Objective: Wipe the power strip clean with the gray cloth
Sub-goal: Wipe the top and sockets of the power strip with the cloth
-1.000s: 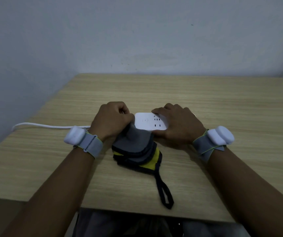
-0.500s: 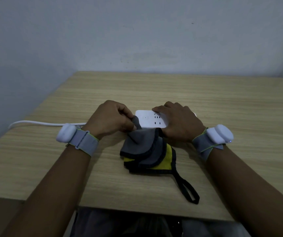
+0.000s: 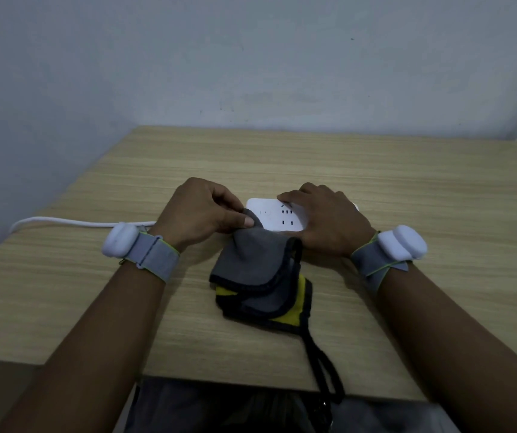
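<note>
A white power strip point(image 3: 271, 217) lies flat on the wooden table point(image 3: 407, 189), sockets facing up. My right hand point(image 3: 326, 221) lies over its right half and holds it down, fingers curved round its far edge. My left hand point(image 3: 202, 214) pinches a corner of the gray cloth point(image 3: 251, 260) against the strip's left end. The cloth has dark edging and yellow patches; most of it lies crumpled on the table in front of the strip. A black loop point(image 3: 326, 370) trails from it over the table's front edge.
The strip's white cable point(image 3: 63, 221) runs left across the table toward the wall. Grey walls close the table's left and far sides. Both wrists carry grey straps with white pods.
My left hand has shifted a little left, from a bunched grip on the cloth to a fingertip pinch on its corner. The cloth has spread out and its black loop swung right.
</note>
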`<state>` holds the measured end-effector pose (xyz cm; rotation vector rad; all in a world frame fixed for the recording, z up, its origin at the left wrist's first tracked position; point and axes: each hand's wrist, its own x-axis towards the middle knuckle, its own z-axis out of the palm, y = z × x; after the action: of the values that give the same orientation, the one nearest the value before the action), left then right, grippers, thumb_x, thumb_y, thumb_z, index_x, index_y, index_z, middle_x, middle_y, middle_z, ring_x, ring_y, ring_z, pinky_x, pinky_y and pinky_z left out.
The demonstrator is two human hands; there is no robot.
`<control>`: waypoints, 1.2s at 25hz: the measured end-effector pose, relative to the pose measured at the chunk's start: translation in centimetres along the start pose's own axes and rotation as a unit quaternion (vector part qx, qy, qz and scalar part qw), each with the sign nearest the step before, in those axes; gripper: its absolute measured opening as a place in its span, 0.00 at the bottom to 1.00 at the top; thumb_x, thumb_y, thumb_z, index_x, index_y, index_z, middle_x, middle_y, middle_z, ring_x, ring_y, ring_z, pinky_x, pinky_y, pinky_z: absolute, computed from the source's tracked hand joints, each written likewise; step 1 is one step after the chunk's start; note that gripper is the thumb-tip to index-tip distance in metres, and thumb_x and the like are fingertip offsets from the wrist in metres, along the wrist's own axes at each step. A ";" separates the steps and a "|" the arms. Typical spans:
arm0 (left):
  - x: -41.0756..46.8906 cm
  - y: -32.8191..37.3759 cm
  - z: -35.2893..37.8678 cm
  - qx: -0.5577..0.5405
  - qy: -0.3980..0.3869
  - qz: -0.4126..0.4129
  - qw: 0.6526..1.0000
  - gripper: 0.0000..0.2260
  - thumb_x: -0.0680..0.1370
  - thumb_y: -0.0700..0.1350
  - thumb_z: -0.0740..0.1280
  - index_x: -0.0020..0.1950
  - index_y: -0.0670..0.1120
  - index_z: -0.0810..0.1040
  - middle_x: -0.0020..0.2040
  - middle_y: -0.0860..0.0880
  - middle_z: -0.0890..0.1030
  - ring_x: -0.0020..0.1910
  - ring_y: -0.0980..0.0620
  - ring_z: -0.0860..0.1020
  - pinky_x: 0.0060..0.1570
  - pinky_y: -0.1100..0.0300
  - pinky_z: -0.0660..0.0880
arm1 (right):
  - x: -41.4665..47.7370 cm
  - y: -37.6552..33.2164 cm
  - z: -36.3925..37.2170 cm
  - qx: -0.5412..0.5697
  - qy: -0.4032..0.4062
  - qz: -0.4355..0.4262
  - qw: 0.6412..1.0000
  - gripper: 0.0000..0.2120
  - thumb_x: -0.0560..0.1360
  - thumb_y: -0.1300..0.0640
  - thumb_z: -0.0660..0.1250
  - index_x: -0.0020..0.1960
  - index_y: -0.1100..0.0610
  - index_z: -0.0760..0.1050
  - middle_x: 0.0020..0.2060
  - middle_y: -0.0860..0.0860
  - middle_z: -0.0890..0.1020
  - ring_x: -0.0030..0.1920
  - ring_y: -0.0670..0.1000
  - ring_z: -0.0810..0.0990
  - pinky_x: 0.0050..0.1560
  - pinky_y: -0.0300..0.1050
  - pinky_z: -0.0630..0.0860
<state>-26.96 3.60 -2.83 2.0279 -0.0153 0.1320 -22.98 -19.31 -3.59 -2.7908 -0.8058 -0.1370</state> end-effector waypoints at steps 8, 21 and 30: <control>0.0 0.0 -0.3 0.039 -0.045 -0.012 0.998 0.11 0.58 0.39 0.82 0.33 0.41 0.82 0.29 0.46 0.81 0.31 0.48 0.80 0.35 0.52 0.81 | -0.1 -0.1 0.0 0.011 0.000 0.000 1.000 0.35 0.66 0.29 0.65 0.68 0.45 0.68 0.58 0.50 0.75 0.58 0.55 0.73 0.60 0.56 0.68; -0.1 0.0 0.0 0.004 -0.032 -0.009 0.999 0.07 0.63 0.35 0.79 0.35 0.40 0.82 0.27 0.50 0.81 0.27 0.55 0.78 0.29 0.61 0.76 | 0.0 -0.1 0.0 0.006 -0.003 0.002 1.000 0.38 0.63 0.27 0.61 0.68 0.45 0.67 0.57 0.49 0.75 0.57 0.55 0.73 0.59 0.54 0.67; -0.3 0.1 -0.4 -0.002 -0.072 -0.018 0.997 0.07 0.64 0.34 0.78 0.37 0.38 0.81 0.28 0.49 0.79 0.27 0.56 0.77 0.27 0.63 0.75 | -0.2 -0.3 0.0 0.014 0.009 0.006 1.000 0.40 0.61 0.25 0.59 0.67 0.44 0.68 0.57 0.48 0.76 0.58 0.54 0.73 0.59 0.55 0.67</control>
<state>-27.32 3.87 -2.61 2.0288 -0.0706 -0.0365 -23.28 -19.13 -3.59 -2.7637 -0.7797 -0.1470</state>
